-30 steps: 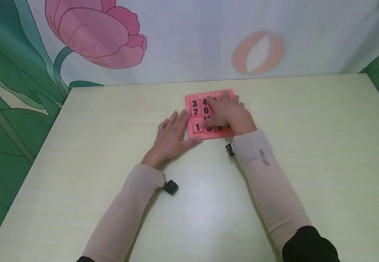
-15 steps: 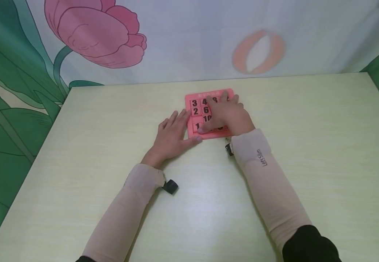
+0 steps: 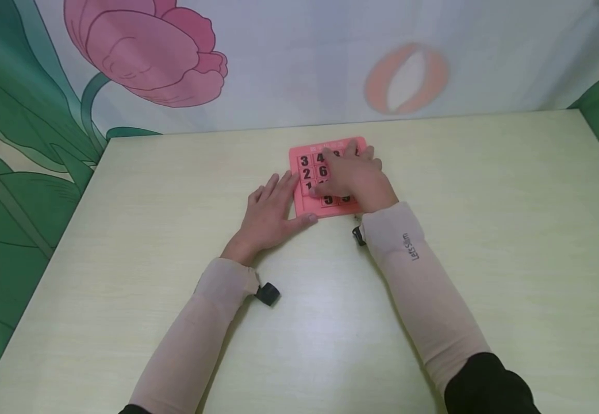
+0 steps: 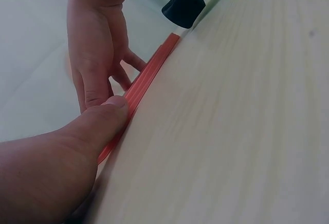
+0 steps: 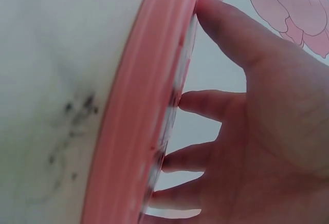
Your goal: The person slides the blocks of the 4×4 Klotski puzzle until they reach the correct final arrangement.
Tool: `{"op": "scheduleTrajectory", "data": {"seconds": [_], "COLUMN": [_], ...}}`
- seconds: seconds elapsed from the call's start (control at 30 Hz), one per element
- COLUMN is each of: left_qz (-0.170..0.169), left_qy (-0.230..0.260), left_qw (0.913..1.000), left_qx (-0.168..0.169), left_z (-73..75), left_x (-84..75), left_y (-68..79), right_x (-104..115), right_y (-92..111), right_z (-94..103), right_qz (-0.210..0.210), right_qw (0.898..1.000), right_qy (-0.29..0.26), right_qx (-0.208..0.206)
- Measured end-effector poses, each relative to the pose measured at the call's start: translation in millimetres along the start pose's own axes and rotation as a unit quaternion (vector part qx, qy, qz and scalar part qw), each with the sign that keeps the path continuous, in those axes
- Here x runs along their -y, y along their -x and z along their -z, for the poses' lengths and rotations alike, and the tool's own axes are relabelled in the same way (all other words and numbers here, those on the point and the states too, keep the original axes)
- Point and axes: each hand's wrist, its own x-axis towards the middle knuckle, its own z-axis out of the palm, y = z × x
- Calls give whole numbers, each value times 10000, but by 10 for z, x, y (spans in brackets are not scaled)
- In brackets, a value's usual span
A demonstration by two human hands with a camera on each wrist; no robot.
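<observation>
A pink sliding number puzzle [image 3: 307,206] lies flat near the table's far edge, its black-numbered tiles partly covered by my right hand [image 3: 357,179]. Spread over the puzzle, that hand has its thumb on the tile marked 1 [image 3: 307,187] in the left column. Below this tile the bottom-left slot is bare. In the right wrist view, the fingertips of the right hand [image 5: 257,121] touch the puzzle's face. My left hand [image 3: 268,221] rests with extended fingers against the puzzle's left side, thumb at the near-left corner. The left wrist view shows the left thumb [image 4: 105,116] on the puzzle's edge [image 4: 151,75].
The pale wood-grain table [image 3: 299,345] extends around the puzzle. Behind it hangs a light cloth [image 3: 299,63] printed with a pink flower and green leaves. A small black device [image 3: 268,294] sits at the left wrist, and another [image 3: 358,236] at the right.
Under the right thumb, the tile marked 1 has slid away from the person, from the bottom row up to the row above. The left hand has stayed at the puzzle's side.
</observation>
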Motion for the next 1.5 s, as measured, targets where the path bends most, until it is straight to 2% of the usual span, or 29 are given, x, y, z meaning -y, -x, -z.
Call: {"op": "scheduleTrajectory", "data": {"seconds": [0.2, 0.53, 0.67, 0.83, 1.5], "left_qz": [-23, -21, -5, -44, -60], "left_qy": [16, -46, -43, -4, 32], "left_qw": [10000, 10000, 10000, 10000, 10000], "left_qx": [-28, 28, 34, -14, -16], "left_z": [-14, 12, 29, 42, 12], "left_x": [1, -17, -16, -14, -7], "left_y": [-5, -2, 6, 2, 6], "right_x": [-82, -197, -185, -146, -90], "right_y": [-23, 5, 10, 26, 10], "right_z": [33, 159, 170, 176, 86], "right_qz": [240, 450, 495, 297, 81], "right_qw": [9996, 9966, 9965, 9974, 9992], "right_qy": [29, -113, -170, -299, -301], "right_qx": [117, 674, 647, 581, 253]}}
